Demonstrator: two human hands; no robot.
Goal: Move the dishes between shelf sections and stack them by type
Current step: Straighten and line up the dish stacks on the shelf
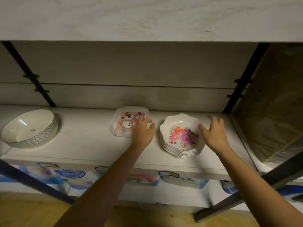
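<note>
On the white shelf [85, 145] stands a stack of several square plates with a cartoon print [124, 123]. My left hand [143, 131] lies at its right front corner, fingers curved over the edge. To the right is a stack of several scalloped bowls with a pink and purple flower print [177, 133]. My right hand [213, 131] hovers at that stack's right rim with fingers spread and relaxed, thumb by the rim; it grips nothing. A stack of large round white bowls with a textured outside [29, 128] stands at the far left.
Black metal uprights [246, 76] frame the shelf section, and another section lies beyond the right one. A shelf board hangs overhead. Below the shelf are blue and white packaged goods [73, 176]. A wooden floor shows at the bottom.
</note>
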